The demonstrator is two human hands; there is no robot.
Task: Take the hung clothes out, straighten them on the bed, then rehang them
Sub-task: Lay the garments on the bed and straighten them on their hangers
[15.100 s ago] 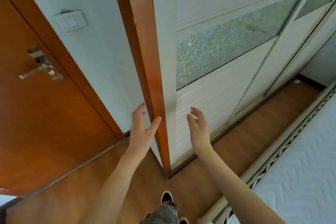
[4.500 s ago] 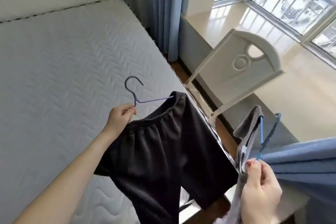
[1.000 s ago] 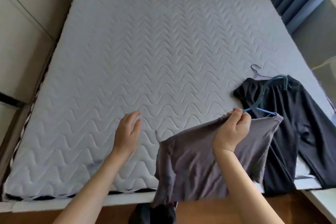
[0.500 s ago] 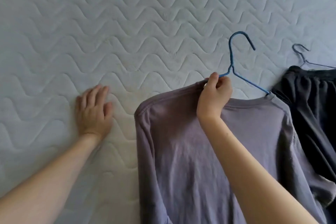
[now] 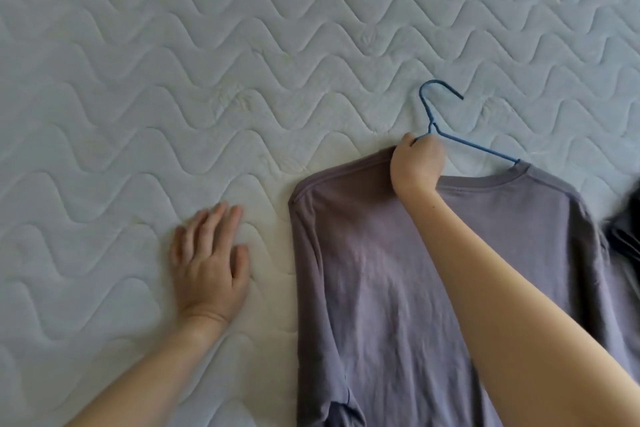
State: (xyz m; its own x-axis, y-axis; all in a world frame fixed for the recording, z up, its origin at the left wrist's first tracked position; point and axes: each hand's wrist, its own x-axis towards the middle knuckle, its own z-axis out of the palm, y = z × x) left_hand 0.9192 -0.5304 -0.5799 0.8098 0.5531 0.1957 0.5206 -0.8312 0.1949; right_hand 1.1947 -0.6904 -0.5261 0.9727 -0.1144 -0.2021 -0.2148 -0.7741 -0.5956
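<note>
Pressing flat on the quilted mattress (image 5: 242, 45), the left hand (image 5: 209, 263) lies palm down, fingers stretched and slightly spread, holding nothing. Its forearm runs in from the bottom edge, where the elbow is cut off. A strip of bare mattress separates this hand from the grey-purple shirt (image 5: 381, 288) to its right.

The shirt lies spread on the bed, collar toward the far side. Its near left sleeve looks folded in along the body, though the fabric there bunches and is hard to read. The hem runs out of the bottom of the frame, so the shirt's full length cannot be seen.

The right hand (image 5: 417, 166) is clenched at the left shoulder of the shirt, near the collar, gripping the left arm of the blue hanger (image 5: 433, 121); whether cloth is pinched in with it I cannot tell, since the fingers curl away from view. The right forearm crosses the shirt diagonally from the lower right corner and covers much of the chest.

Above the fist, the hanger's hook curls up over the mattress. Its right arm slants down and slips inside the collar, hidden from there on.

At the far right edge a dark garment (image 5: 628, 236) shows only as a blurred sliver, cut off by the frame, just beside the shirt's right sleeve.
</note>
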